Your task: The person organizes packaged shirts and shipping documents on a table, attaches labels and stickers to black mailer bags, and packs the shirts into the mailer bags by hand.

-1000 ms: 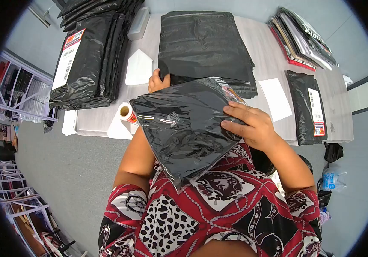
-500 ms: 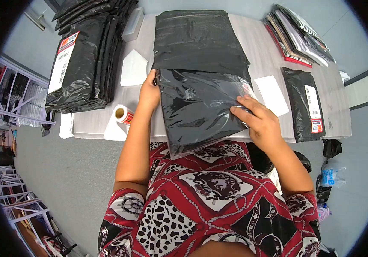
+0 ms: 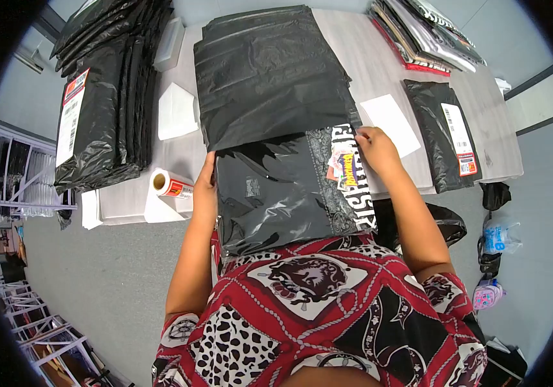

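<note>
A dark folded garment in clear plastic (image 3: 270, 200) lies between my hands at the table's front edge, its white lettering and colourful print on the right side. My left hand (image 3: 205, 187) grips its left edge near the upper corner, fingers mostly hidden beneath. At the upper right corner my right hand (image 3: 378, 149) has its fingers bent together on the edge of the black plastic. The far edge of the garment package meets a stack of flat black plastic bags (image 3: 270, 71), which reaches back across the table.
Labelled black parcels (image 3: 106, 116) are piled at left, beside a sticker roll (image 3: 170, 184) and white paper (image 3: 176, 113). On the right are a white sheet (image 3: 391, 122), a labelled black parcel (image 3: 444, 135) and a stack of folded garments (image 3: 421, 39).
The garment package has been turned square and laid flat against the bags, its print now showing. My right hand has moved from the package's face to its upper right corner.
</note>
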`<action>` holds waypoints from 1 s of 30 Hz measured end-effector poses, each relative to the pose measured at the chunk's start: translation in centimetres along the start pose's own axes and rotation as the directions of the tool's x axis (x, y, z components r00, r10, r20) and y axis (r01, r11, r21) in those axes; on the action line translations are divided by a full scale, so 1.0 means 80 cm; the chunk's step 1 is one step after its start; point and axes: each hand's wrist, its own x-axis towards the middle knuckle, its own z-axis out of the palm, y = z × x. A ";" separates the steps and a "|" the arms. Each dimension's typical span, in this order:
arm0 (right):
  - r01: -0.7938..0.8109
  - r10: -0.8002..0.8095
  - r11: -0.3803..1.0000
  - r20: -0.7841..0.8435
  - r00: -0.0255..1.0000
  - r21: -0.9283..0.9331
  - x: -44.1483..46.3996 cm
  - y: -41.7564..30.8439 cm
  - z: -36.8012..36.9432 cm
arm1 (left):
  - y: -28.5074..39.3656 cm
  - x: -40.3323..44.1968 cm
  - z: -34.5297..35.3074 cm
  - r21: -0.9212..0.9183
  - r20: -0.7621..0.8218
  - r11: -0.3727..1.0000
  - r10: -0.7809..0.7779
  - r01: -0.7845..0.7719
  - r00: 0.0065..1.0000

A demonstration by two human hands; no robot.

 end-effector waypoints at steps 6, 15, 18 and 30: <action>-0.032 0.031 0.999 0.185 0.982 0.003 -0.004 -0.007 -0.004 | -0.003 -0.024 -0.013 0.331 0.022 0.940 0.075 -0.078 0.997; -0.406 -0.222 0.490 0.561 0.797 0.771 -0.125 0.053 -0.073 | 0.047 -0.113 -0.067 0.254 0.142 0.965 0.033 -0.069 0.989; -0.227 -0.292 -0.002 0.217 0.932 0.974 -0.081 0.003 -0.124 | 0.136 -0.066 -0.065 -0.327 -0.054 0.926 0.182 -0.190 0.982; 0.386 -0.683 -0.128 -0.363 0.634 0.914 0.093 -0.189 -0.289 | 0.363 0.095 -0.109 -0.509 -0.155 0.616 0.621 -0.601 0.769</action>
